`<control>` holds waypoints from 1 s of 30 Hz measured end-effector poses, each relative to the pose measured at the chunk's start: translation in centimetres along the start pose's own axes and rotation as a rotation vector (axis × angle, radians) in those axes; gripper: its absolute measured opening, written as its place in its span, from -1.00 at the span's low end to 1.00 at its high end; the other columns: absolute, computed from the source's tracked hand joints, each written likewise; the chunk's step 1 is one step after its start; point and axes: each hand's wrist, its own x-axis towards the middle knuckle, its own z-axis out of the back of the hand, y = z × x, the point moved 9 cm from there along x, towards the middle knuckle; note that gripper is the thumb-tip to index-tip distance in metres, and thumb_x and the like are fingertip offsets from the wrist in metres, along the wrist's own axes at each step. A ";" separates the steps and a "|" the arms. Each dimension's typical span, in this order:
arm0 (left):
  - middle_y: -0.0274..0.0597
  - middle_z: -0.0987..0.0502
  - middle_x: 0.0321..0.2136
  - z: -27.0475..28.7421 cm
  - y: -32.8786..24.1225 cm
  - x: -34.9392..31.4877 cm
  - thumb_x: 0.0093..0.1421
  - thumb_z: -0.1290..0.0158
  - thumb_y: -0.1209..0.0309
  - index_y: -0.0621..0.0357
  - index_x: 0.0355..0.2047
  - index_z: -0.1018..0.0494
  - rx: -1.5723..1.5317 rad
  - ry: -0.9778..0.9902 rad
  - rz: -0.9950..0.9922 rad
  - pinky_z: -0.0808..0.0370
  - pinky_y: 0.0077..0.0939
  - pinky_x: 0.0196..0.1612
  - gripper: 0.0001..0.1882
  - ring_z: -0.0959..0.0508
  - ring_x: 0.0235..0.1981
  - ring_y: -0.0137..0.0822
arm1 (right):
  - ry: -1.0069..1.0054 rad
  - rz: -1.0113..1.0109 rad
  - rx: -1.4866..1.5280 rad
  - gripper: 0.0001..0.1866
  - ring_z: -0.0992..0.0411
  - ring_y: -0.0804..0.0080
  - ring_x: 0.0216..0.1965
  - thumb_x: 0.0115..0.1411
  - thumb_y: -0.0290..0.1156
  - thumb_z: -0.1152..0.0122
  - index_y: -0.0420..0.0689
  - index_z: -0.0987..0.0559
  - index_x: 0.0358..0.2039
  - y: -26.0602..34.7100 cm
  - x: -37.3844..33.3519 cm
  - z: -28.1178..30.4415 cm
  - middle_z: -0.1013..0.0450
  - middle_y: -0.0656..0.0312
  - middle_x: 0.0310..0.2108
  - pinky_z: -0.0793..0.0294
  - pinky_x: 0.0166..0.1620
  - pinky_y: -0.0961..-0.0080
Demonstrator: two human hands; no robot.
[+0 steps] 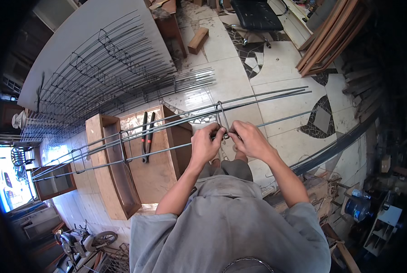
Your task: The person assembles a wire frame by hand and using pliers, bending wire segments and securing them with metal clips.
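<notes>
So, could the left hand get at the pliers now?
Probably yes, once free: the left hand is at the steel stirrup, but the pliers lie off to its left, their handle ends uncovered.

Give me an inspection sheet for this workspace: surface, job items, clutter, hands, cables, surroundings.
Surface: wooden box under the rods; tiled floor around it.
Job items: long thin rods with metal ring around them; pliers at the box.
Clutter: wood block on the floor.
Hands: left hand and right hand close together, fingers at the ring's near end; exact grip unclear.
Cables: nothing seen.
Surroundings: wire cages ahead on the left, chair ahead, motorbike at lower left.
</notes>
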 end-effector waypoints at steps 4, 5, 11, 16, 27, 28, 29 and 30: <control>0.03 -0.51 -0.66 0.7 -0.6 1.0 0.21 -0.13 0.29 0.32 -0.43 -0.55 0.008 0.004 -0.046 -0.41 -0.31 -0.48 -0.73 -0.50 -0.64 -0.11 | -0.124 0.058 -0.036 -0.85 -0.43 -0.01 -0.36 0.15 -0.53 -0.20 -0.23 -0.38 -0.37 1.0 -0.4 0.3 -0.43 -0.01 -0.44 -0.34 -0.22 0.18; 0.06 -0.49 -0.67 1.0 -0.7 1.3 0.21 -0.13 0.28 0.31 -0.44 -0.55 0.004 0.029 -0.041 -0.42 -0.26 -0.47 -0.72 -0.52 -0.63 -0.03 | -0.154 0.075 -0.041 -0.85 -0.42 0.00 -0.37 0.14 -0.54 -0.19 -0.24 -0.38 -0.38 1.4 -0.4 0.0 -0.42 0.00 -0.45 -0.34 -0.23 0.18; 0.01 -0.55 -0.60 0.2 -5.3 2.4 0.16 -0.10 0.34 0.22 -0.46 -0.57 0.369 0.176 -0.389 -0.46 -0.15 -0.35 -0.81 -0.57 -0.49 -0.01 | -0.329 0.100 -0.199 -0.86 -0.42 0.01 -0.40 0.07 -0.59 -0.18 -0.25 -0.38 -0.40 1.1 -2.3 -1.7 -0.41 -0.01 -0.47 -0.36 -0.24 0.18; -0.16 -0.57 -0.53 -3.4 -8.4 2.1 0.04 -0.10 0.40 0.15 -0.49 -0.53 0.616 0.345 -0.823 -0.41 -0.22 -0.13 -0.90 -0.56 -0.30 -0.13 | -0.460 -0.086 -0.252 -0.82 -0.38 -0.10 -0.44 0.03 -0.61 -0.23 -0.30 -0.38 -0.40 2.4 -3.2 -2.6 -0.37 -0.06 -0.50 -0.35 -0.32 0.08; -0.30 -0.57 -0.44 -5.8 -10.3 -1.3 -0.02 -0.09 0.39 0.12 -0.42 -0.51 0.865 0.574 -1.147 -0.38 -0.39 -0.12 -0.86 -0.51 -0.22 -0.30 | -0.644 -0.101 0.159 -0.49 -0.37 -0.34 -0.12 0.09 -0.49 -0.22 -0.43 -0.34 0.03 3.6 -3.9 -8.7 -0.37 -0.31 -0.10 -0.42 -0.15 -0.02; -0.32 -0.56 -0.44 -5.7 -10.5 -2.3 -0.01 -0.08 0.38 0.12 -0.42 -0.51 0.902 0.565 -1.201 -0.38 -0.41 -0.12 -0.86 -0.50 -0.21 -0.32 | -0.497 -0.109 0.155 -0.46 -0.36 -0.34 -0.08 0.08 -0.47 -0.24 -0.42 -0.35 0.05 3.4 -3.7 -11.0 -0.37 -0.30 -0.09 -0.41 -0.13 -0.02; -0.33 -0.56 -0.44 -5.5 -10.6 -3.2 0.00 -0.08 0.37 0.11 -0.41 -0.51 0.940 0.553 -1.253 -0.38 -0.43 -0.11 -0.86 -0.50 -0.21 -0.34 | -0.499 -0.113 0.152 -0.49 -0.39 -0.29 -0.08 0.06 -0.39 -0.29 -0.34 -0.43 0.00 3.3 -3.8 -12.3 -0.43 -0.25 -0.13 -0.39 -0.09 -0.03; -0.36 -0.54 -0.44 -5.1 -10.5 -3.9 0.00 -0.08 0.34 0.10 -0.40 -0.51 0.969 0.536 -1.266 -0.36 -0.49 -0.11 -0.84 -0.48 -0.21 -0.38 | -0.496 -0.115 0.149 -0.52 -0.41 -0.24 -0.07 0.03 -0.32 -0.34 -0.26 -0.51 -0.04 3.7 -3.7 -13.1 -0.48 -0.19 -0.17 -0.36 -0.05 -0.05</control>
